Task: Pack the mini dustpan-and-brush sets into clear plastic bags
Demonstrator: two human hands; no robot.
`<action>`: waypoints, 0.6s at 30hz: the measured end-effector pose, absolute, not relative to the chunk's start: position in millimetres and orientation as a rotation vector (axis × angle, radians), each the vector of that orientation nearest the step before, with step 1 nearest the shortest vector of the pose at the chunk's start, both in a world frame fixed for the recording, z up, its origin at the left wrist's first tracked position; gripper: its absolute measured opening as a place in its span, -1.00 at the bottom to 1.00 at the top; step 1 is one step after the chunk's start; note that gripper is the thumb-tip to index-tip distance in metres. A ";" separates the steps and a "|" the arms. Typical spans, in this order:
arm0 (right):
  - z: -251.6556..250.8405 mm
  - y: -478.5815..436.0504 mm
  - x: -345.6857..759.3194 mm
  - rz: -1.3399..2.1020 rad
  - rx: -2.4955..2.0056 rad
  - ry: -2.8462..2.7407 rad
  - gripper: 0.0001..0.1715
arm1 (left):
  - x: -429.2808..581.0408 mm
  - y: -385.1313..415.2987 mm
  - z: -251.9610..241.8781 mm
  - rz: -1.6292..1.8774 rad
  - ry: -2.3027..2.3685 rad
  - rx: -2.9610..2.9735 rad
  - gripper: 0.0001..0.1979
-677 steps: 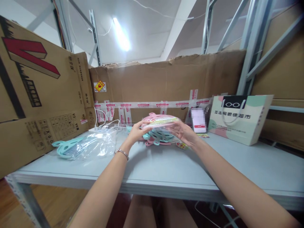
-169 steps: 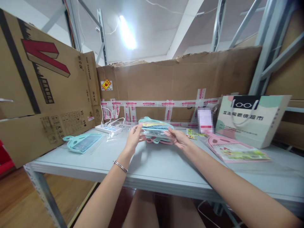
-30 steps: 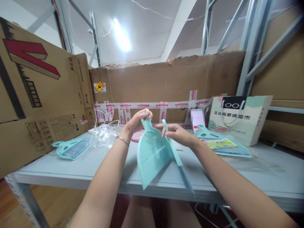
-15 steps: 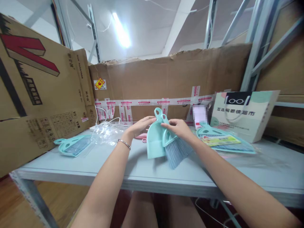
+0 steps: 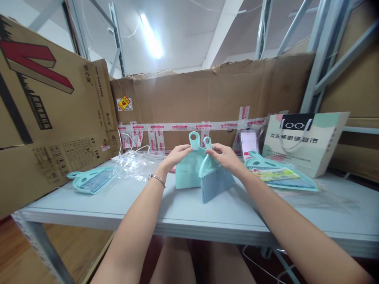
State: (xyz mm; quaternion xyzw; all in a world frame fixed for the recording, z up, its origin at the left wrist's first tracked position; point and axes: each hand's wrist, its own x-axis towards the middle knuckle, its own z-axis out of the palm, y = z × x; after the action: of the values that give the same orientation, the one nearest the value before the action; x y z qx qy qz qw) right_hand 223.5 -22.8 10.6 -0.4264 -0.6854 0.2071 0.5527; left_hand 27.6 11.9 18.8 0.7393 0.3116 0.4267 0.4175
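Note:
In the head view, my left hand (image 5: 178, 154) is closed on the neck of a mint-green dustpan (image 5: 188, 173), just under its looped handle. My right hand (image 5: 222, 156) grips the handle of a small matching hand brush (image 5: 217, 182) with grey-blue bristles. The brush is held tilted in front of the dustpan's right side, bristles pointing down, and covers part of it. Both are held upright over the tabletop (image 5: 177, 215). Behind my left hand a bit of something pink shows, mostly hidden.
Another dustpan-and-brush set (image 5: 91, 181) lies on the left, beside crumpled clear plastic (image 5: 133, 167). A labelled set (image 5: 281, 177) lies on the right before a paper bag (image 5: 304, 144) and a propped phone-like object (image 5: 249, 144). Cardboard boxes (image 5: 192, 98) wall the back and left.
The dustpan has shifted left and tilted away, with my left hand now clasping its neck. The brush has come a little up and left, and the two handles are further apart.

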 end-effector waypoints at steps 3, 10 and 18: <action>12.8 -23.2 225.8 0.468 -0.915 -1.558 -0.54 | 29.3 14.4 17.2 1.186 0.925 1.861 -0.72; 4.6 -26.9 209.0 0.176 -0.884 -1.472 -0.75 | 49.6 3.9 10.8 1.095 0.651 2.042 -0.59; 2.5 -23.3 206.6 -0.082 -0.920 -1.349 -0.64 | 57.7 -5.5 7.3 1.129 0.717 2.339 -0.64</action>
State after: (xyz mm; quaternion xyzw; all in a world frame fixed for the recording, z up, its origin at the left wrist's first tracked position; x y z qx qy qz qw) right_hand 206.6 -23.3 2.5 -0.4103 -0.6019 -0.0366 0.6841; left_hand 57.7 -5.5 7.3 0.8465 0.2596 0.4085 0.2219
